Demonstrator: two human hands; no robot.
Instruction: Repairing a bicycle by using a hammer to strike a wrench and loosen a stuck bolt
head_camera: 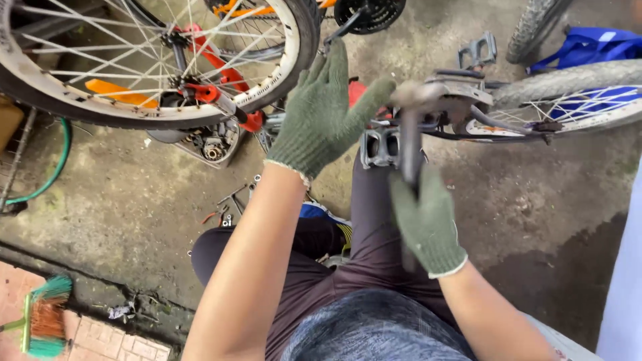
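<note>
Overhead, a person is crouching on stained concrete among bicycle parts, both hands in green knit gloves. The right hand (428, 220) is closing tightly around the shaft of a hammer (409, 150), whose blurred head is hanging just above a bicycle's crank area, so the tool is evidently mid-swing; gripping low on the shaft is giving it leverage. The left hand (321, 113) is spreading wide, fingers extended and holding nothing, and is pressing toward the frame near a red part, seemingly steadying the bike against the blow. A grey pedal (380, 147) is sitting just beside the hammer shaft, between the 2 hands, above the person's dark-clad knee.

A white-rimmed wheel (294, 60) with an orange reflector is leaning at upper left, and 1 knobby tyre (568, 81) is crossing the upper right in front of a blue bag (595, 43). Another pedal (478, 50) is lying loose on the ground beyond. Small spanners (231, 200) are lying scattered by the knee, within easy reach. A green hose (60, 160) is curving along the left edge, and a green-and-orange broom (43, 317) is resting on brick paving at lower left.
</note>
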